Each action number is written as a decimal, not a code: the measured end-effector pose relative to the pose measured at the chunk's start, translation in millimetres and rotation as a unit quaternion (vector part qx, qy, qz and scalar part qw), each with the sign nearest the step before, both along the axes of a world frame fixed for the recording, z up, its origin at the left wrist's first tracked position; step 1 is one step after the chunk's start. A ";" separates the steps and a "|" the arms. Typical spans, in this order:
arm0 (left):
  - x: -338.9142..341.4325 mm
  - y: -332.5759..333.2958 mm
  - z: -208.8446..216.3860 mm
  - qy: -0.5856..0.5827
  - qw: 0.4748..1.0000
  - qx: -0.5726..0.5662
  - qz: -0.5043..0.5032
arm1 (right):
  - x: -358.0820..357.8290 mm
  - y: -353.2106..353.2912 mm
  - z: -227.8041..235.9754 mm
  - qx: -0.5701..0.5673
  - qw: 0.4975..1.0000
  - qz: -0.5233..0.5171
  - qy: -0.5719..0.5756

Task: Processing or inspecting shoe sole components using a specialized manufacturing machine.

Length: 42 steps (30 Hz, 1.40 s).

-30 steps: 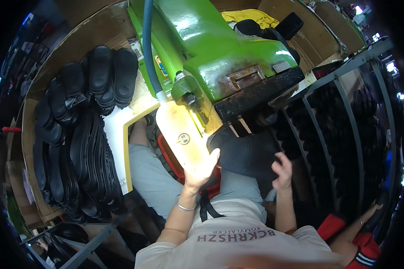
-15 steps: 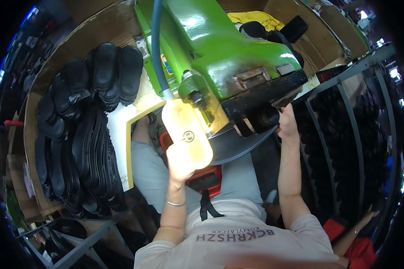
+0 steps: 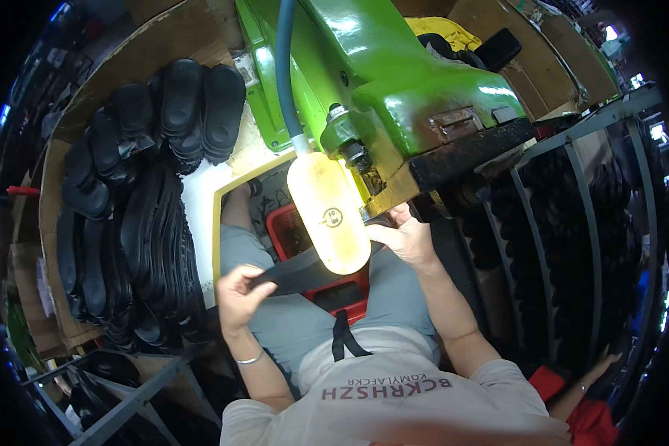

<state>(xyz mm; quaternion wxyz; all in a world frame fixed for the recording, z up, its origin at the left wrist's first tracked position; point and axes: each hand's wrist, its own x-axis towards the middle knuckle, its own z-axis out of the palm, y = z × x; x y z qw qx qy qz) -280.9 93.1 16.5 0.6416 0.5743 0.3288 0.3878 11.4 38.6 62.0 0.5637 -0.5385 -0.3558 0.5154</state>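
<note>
A long black shoe sole point(image 3: 299, 272) stretches across my lap, below the machine head. My left hand point(image 3: 238, 295) pinches its left end between thumb and fingers. At the other end, my right hand point(image 3: 406, 236) grips the sole close under the machine's front edge, with some fingertips hidden. A glowing oblong work lamp point(image 3: 323, 201) on a blue-grey hose point(image 3: 285, 67) hangs over the sole and hides its middle part. The green machine point(image 3: 394, 82) stands over the work, its dark metal front edge point(image 3: 472, 156) just above my right hand.
A big cardboard box at left holds piles of black soles point(image 3: 152, 223) beside a yellow-edged white board point(image 3: 214, 223). Below the lamp stands a red plastic container point(image 3: 281, 230). Metal racks point(image 3: 587, 186) with dark soles line the right side. Another person's arm point(image 3: 591, 375) shows at lower right.
My left hand has moved from the lamp down and left, onto the sole's end. My right hand has come inward from the machine's right side. The sole now spans both hands.
</note>
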 end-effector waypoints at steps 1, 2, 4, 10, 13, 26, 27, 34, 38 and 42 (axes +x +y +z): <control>6.7 -5.8 0.7 0.091 0.995 -0.020 -0.020 | -1.5 0.7 -1.2 0.062 0.998 -0.020 0.002; 16.8 -12.6 3.7 0.192 0.978 -0.063 -0.053 | -4.9 1.7 -3.9 0.108 0.994 -0.031 0.013; 53.3 -25.1 8.9 0.205 0.966 0.148 -0.053 | -3.8 -2.0 -7.6 0.148 0.987 -0.035 -0.041; 139.1 -29.3 14.3 0.084 0.977 0.195 -0.012 | 8.9 -22.9 -15.9 0.118 0.972 -0.158 -0.131; 147.4 -34.2 4.3 0.060 0.993 0.104 -0.017 | 8.7 -19.2 -16.1 0.104 0.973 -0.128 -0.158; 78.8 71.7 -2.8 0.168 0.886 0.279 0.331 | 116.9 -85.8 78.8 0.244 0.761 -0.550 -0.243; 76.5 84.6 -4.3 0.165 0.887 0.265 0.341 | 131.0 -89.2 80.3 0.260 0.740 -0.580 -0.218; 77.2 128.0 -5.4 0.247 0.823 0.280 0.429 | 247.7 15.9 6.2 0.104 0.651 -0.616 -0.430; 70.9 139.8 -8.8 0.244 0.812 0.276 0.453 | 245.2 34.5 -39.7 -0.068 0.753 -0.553 -0.351; 68.8 128.3 -6.5 0.219 0.813 0.268 0.469 | 235.0 15.7 -39.4 -0.129 0.705 -0.524 -0.461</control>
